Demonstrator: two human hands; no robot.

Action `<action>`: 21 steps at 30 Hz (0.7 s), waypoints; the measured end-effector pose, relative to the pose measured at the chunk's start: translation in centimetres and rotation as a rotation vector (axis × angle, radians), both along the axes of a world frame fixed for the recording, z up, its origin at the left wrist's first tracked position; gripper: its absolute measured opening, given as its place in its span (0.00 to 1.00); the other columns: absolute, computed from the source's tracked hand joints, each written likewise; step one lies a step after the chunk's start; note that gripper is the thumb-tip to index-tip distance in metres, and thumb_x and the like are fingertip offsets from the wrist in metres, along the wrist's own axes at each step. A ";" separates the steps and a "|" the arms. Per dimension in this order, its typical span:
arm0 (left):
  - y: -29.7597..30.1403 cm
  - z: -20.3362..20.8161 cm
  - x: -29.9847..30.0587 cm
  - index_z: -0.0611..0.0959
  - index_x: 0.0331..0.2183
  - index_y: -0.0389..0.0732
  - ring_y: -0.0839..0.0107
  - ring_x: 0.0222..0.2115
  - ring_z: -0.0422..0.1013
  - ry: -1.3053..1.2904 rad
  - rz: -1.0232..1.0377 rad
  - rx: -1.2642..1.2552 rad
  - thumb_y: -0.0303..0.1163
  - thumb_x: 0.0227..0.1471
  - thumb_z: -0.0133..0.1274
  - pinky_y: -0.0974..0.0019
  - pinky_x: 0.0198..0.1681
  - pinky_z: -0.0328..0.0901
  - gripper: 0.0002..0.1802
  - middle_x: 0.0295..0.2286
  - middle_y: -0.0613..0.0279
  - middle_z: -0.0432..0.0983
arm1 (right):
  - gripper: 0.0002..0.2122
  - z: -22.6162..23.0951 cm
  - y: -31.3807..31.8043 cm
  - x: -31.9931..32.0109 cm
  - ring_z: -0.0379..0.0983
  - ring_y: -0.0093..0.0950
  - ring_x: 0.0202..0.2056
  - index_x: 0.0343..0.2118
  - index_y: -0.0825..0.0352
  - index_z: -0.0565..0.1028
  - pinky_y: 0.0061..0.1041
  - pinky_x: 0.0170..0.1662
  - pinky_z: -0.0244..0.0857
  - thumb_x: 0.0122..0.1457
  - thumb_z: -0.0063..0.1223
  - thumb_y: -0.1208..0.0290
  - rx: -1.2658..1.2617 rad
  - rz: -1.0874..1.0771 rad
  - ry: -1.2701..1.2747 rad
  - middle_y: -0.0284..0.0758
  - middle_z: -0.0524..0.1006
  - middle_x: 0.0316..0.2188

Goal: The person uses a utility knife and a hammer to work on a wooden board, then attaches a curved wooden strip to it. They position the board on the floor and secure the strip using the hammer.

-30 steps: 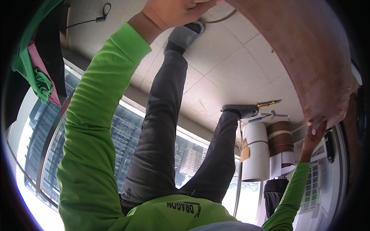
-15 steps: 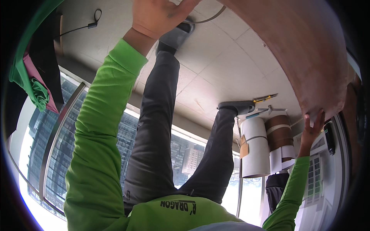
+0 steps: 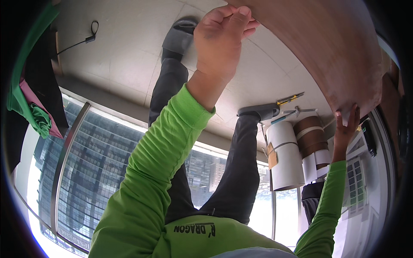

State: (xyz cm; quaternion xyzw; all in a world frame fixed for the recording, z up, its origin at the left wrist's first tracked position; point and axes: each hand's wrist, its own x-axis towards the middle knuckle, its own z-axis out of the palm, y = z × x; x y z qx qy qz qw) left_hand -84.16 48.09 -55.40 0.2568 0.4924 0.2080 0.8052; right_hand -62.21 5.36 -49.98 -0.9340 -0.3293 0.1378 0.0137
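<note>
A long brown wood-grain sheet (image 3: 320, 47) curves from the top of the view down to the right. At its left edge, near the top, my left hand (image 3: 219, 41) has thumb and fingers closed on the rim; part of the grip is hidden. My right hand (image 3: 345, 129) holds the sheet's lower right end, fingertips lying on its face and the thumb out of sight. Both arms are in bright green sleeves.
A white roll (image 3: 285, 159) and a brown roll (image 3: 310, 136) stand at right by the window (image 3: 103, 167). A yellow cutter (image 3: 290, 98) and a tool with a blue handle (image 3: 286, 116) lie near my shoe (image 3: 260, 112). A looped black cable (image 3: 90, 38) is on the floor; green cloth (image 3: 38, 118) hangs at left.
My left hand has moved right and slightly down, to the sheet's left edge. My right hand and the sheet's end have shifted slightly up the view.
</note>
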 end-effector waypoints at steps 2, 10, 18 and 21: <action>0.2 0.0 0.1 0.80 0.36 0.38 0.70 0.34 0.76 0.028 0.019 -0.001 0.36 0.60 0.62 0.64 0.43 0.74 0.12 0.31 0.63 0.78 | 0.35 -0.2 0.2 0.0 0.55 0.48 0.67 0.68 0.55 0.64 0.49 0.67 0.54 0.60 0.63 0.51 0.016 -0.001 0.006 0.51 0.59 0.67; 4.2 0.1 -0.1 0.78 0.32 0.41 0.74 0.31 0.77 0.081 0.038 0.051 0.37 0.62 0.60 0.68 0.40 0.75 0.11 0.30 0.64 0.79 | 0.36 -0.2 -0.3 0.0 0.54 0.48 0.68 0.69 0.55 0.63 0.50 0.68 0.53 0.60 0.62 0.49 -0.021 -0.029 0.003 0.49 0.57 0.68; 4.7 -0.9 -0.4 0.80 0.33 0.40 0.74 0.30 0.77 0.023 0.001 0.104 0.37 0.61 0.60 0.70 0.38 0.75 0.11 0.28 0.64 0.79 | 0.37 -0.2 -0.5 0.4 0.54 0.49 0.68 0.69 0.58 0.63 0.50 0.67 0.53 0.60 0.63 0.50 0.014 0.008 0.015 0.51 0.57 0.68; 5.0 -0.9 -0.7 0.80 0.33 0.40 0.74 0.30 0.77 0.010 -0.035 0.116 0.37 0.61 0.60 0.70 0.38 0.75 0.11 0.28 0.64 0.79 | 0.37 -0.2 -0.4 0.2 0.55 0.49 0.68 0.69 0.57 0.63 0.50 0.67 0.54 0.60 0.63 0.50 0.005 -0.007 0.011 0.51 0.57 0.68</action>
